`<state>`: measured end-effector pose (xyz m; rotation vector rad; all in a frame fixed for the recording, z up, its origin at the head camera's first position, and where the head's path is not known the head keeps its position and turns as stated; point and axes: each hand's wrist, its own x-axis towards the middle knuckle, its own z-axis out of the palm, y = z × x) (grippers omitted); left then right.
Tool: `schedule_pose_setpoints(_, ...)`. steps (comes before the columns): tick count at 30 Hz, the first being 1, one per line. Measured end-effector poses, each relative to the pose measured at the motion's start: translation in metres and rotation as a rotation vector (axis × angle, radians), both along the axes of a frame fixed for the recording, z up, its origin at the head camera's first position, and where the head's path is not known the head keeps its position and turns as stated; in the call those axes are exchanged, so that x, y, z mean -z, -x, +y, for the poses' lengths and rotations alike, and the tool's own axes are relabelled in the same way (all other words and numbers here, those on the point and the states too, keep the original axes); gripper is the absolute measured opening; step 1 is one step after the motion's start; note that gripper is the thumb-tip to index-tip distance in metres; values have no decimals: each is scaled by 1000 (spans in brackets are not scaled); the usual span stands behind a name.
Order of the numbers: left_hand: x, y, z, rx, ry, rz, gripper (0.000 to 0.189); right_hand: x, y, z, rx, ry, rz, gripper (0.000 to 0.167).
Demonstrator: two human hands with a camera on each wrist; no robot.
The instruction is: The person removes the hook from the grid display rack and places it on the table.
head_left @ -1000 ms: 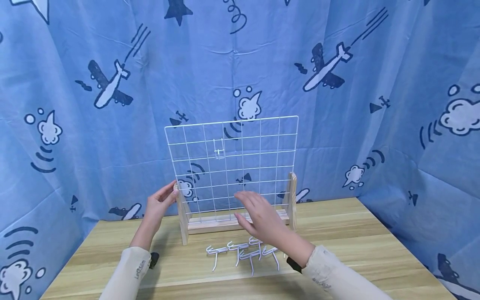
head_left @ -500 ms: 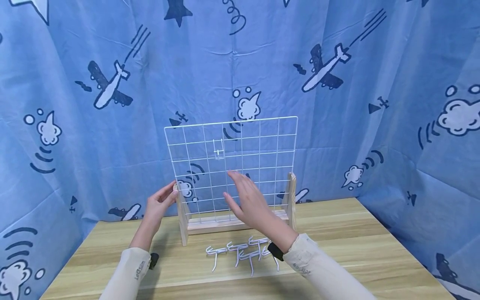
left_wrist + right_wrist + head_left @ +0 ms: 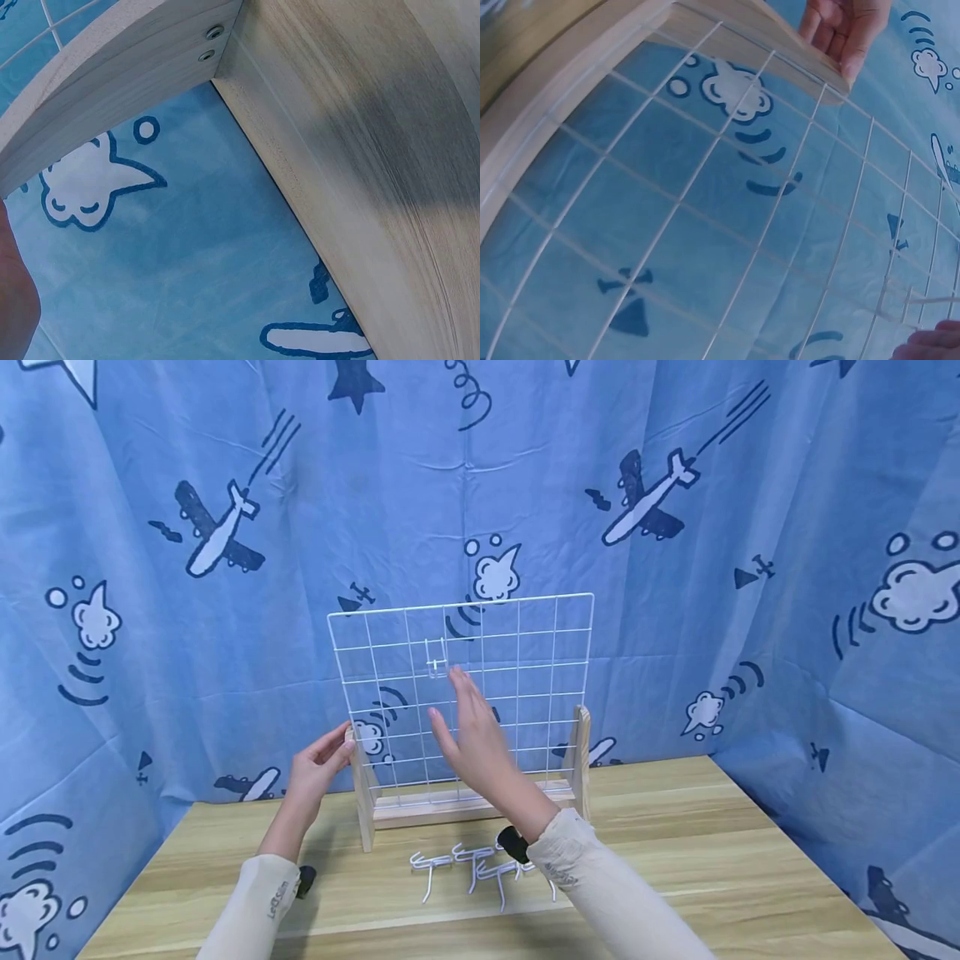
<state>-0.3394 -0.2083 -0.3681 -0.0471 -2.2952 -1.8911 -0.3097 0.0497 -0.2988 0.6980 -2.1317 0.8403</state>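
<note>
A white wire grid panel stands upright in a wooden stand. At the stand's left post, my left hand pinches the top end between thumb and fingers; the right wrist view also shows this left hand. A single white wire hook hangs on the panel, left of centre in its upper part. My right hand is raised in front of the panel, fingers extended and thumb apart, holding nothing. Its fingertips are just below and right of that hook; contact cannot be told.
Several loose white hooks lie on the wooden table in front of the stand, some partly hidden by my right forearm. A blue curtain printed with planes and clouds hangs behind and on both sides.
My right hand has moved up and to the left across the panel, toward the hanging hook. The left hand stays on the post.
</note>
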Motion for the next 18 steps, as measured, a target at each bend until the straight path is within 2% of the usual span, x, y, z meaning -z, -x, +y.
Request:
schedule_pose_setpoints(12,2,2,-1,5,-12,2,59,-8,9,-23,90,159,-70,46)
schedule_pose_setpoints(18,2,2,-2,6,-7,4,59,-12,15,-31,121,203,-64,42)
